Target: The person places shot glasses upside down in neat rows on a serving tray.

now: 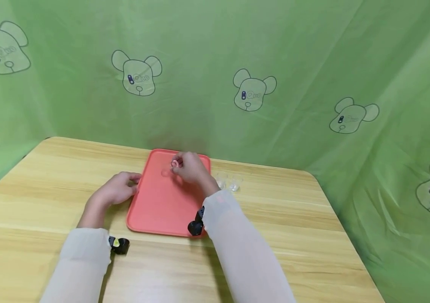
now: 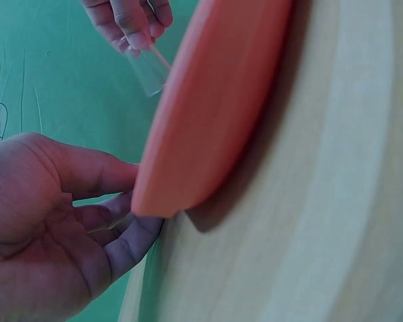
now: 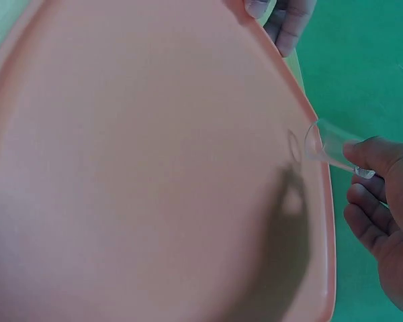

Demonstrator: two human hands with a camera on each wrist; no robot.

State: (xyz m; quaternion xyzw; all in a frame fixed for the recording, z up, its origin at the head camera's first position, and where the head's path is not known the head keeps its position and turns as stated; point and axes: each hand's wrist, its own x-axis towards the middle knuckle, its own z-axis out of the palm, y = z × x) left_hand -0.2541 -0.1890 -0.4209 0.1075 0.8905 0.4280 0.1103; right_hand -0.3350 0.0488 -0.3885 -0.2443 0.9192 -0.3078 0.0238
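A red rectangular tray (image 1: 158, 210) lies on the wooden table. My left hand (image 1: 118, 188) grips its left edge; in the left wrist view, the thumb (image 2: 97, 171) and the fingers meet around the rim. Over the far part of the tray, my right hand (image 1: 189, 167) pinches a small clear shot glass (image 3: 332, 144) near its thick base. The wide mouth of the glass points toward the tray surface, so it is turned over and tilted. Whether the mouth touches the tray I cannot tell.
Two more clear shot glasses, one (image 1: 234, 185) beside the other (image 1: 220, 183), stand right of the tray, partly behind my right forearm. A green curtain (image 1: 199, 113) with bear-head prints hangs behind the wooden table (image 1: 294, 219).
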